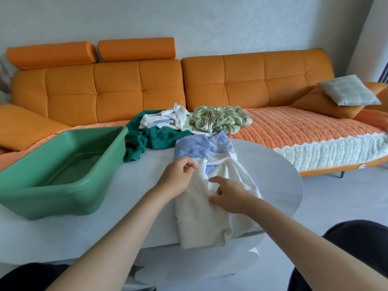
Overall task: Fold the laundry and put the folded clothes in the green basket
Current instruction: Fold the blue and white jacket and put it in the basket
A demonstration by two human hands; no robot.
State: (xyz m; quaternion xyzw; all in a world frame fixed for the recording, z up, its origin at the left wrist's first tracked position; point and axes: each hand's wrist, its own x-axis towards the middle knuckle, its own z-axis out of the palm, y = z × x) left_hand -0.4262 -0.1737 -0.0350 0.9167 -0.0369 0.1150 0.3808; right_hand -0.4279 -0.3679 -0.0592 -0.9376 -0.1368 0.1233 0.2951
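White desk (63,238): my left hand (178,177) pinches the limp, light white garment (205,223) by its edge; right hand (231,195) relaxed, I'd grab corners

On the table (130,185) before me I have the basket (52,198) at left, a garment (210,217) laid out at right, the pile of clothes (189,120) behind both at the far edge, and the sofa (252,80) beyond.

Left hand (178,177) pinches, fingers curled; right hand (230,195) spreads fingers loosely.
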